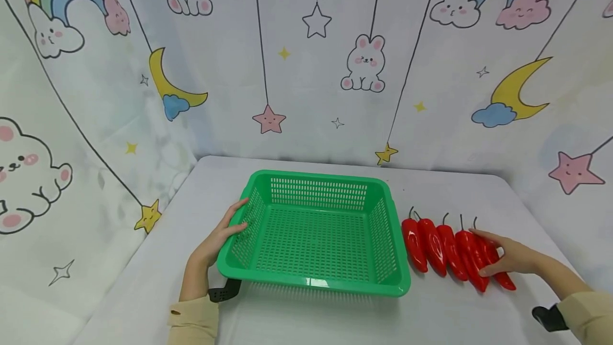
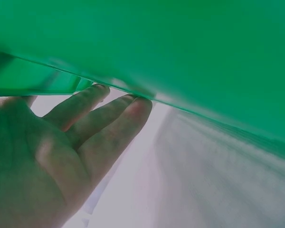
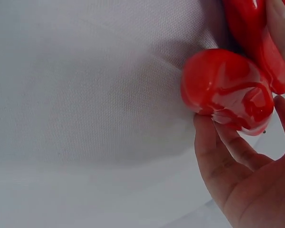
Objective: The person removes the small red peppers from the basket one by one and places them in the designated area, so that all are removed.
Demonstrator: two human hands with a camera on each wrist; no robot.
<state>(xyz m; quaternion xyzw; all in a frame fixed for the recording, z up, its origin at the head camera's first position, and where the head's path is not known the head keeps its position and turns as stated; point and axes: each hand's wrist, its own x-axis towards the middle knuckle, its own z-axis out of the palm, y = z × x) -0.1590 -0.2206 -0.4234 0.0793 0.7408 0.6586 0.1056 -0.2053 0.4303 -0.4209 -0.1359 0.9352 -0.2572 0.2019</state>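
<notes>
A green plastic basket [image 1: 311,282] with slotted walls tilts toward me in the head view, its near rim raised off the table. My left hand [image 1: 207,248] grips its left rim, thumb over the edge inside; in the left wrist view straight fingers [image 2: 116,126] press up under the rim [image 2: 180,57]. To the basket's right, several glossy red chili peppers [image 1: 433,246] lie side by side, stems away from me. My right hand [image 1: 519,257] reaches round the rightmost chili pepper [image 3: 223,90], fingertips on its outer side, thumb on the pepper beside it.
A white cloth covers the table [image 1: 306,321]. Behind it hangs a curtain [image 1: 306,84] printed with rainbows, moons, stars and bears. A dark wrist strap [image 1: 549,317] shows below the right hand.
</notes>
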